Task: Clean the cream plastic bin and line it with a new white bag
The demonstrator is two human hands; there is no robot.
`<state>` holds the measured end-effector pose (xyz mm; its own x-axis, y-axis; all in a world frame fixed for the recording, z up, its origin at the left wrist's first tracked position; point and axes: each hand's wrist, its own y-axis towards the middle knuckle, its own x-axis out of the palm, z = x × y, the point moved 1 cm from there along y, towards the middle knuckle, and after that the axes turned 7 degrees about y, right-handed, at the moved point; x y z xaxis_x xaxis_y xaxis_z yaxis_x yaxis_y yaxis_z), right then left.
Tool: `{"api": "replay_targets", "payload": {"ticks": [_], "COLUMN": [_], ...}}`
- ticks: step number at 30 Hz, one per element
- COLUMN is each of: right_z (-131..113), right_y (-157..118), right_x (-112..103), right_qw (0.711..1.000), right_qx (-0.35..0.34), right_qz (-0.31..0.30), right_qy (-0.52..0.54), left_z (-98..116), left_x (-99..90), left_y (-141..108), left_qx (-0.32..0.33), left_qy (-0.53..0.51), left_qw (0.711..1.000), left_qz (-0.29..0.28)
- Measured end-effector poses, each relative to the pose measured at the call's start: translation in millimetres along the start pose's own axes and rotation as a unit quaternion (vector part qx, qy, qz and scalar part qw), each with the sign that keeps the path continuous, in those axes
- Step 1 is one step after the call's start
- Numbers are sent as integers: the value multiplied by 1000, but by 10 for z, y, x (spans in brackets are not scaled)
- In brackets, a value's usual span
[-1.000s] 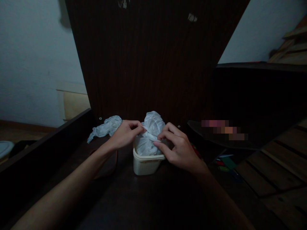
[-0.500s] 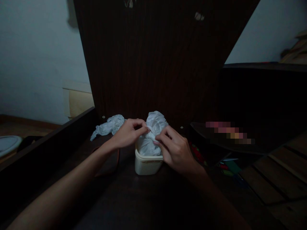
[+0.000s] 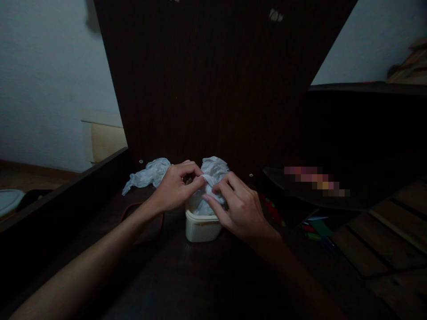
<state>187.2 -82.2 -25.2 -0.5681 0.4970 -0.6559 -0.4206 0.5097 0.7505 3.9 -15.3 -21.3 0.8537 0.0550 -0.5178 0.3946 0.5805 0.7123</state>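
A white plastic bag (image 3: 213, 167) sits bunched in and above a small cream container (image 3: 203, 229) on the dark surface. My left hand (image 3: 178, 183) pinches the bag's twisted part between thumb and fingers, from the left. On the right, my right hand (image 3: 238, 202) has its fingers curled against the bag, thumb over the container's opening, and it grips the plastic. Behind my left hand lies a second crumpled, translucent bag (image 3: 150, 173). The lower part of the white bag is partly hidden by my fingers and the container's rim.
A dark upright panel (image 3: 216, 89) stands behind the container. A brown-edged dark item (image 3: 162, 229) lies beneath my left forearm. Several small coloured items (image 3: 313, 231) lie at the right, near wooden slats (image 3: 363, 249). A raised dark edge (image 3: 66, 195) runs along the left.
The view has shifted slightly. My right thumb has moved left across the bag, and the bag's top looks lower and more folded. Both hands remain on it.
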Motion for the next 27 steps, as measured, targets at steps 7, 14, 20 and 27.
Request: {"api": "replay_targets", "payload": {"ticks": [7, 14, 20, 27], "right_z": [68, 77, -20, 35], "right_y": [-56, -86, -32, -42], "right_x": [-36, -167, -26, 10], "right_qw": [998, 991, 997, 997], "right_qx": [-28, 7, 24, -23], "right_qz": [-52, -106, -60, -74], "right_qy": [34, 83, -33, 14], "left_z": [-156, -191, -24, -147], "left_x": [-49, 0, 28, -45], "left_y": [23, 24, 49, 41], "left_qx": [53, 19, -25, -27], "left_qy": [54, 16, -13, 25], "left_qw": [997, 1000, 999, 999], "left_qz": [9, -7, -32, -27]}}
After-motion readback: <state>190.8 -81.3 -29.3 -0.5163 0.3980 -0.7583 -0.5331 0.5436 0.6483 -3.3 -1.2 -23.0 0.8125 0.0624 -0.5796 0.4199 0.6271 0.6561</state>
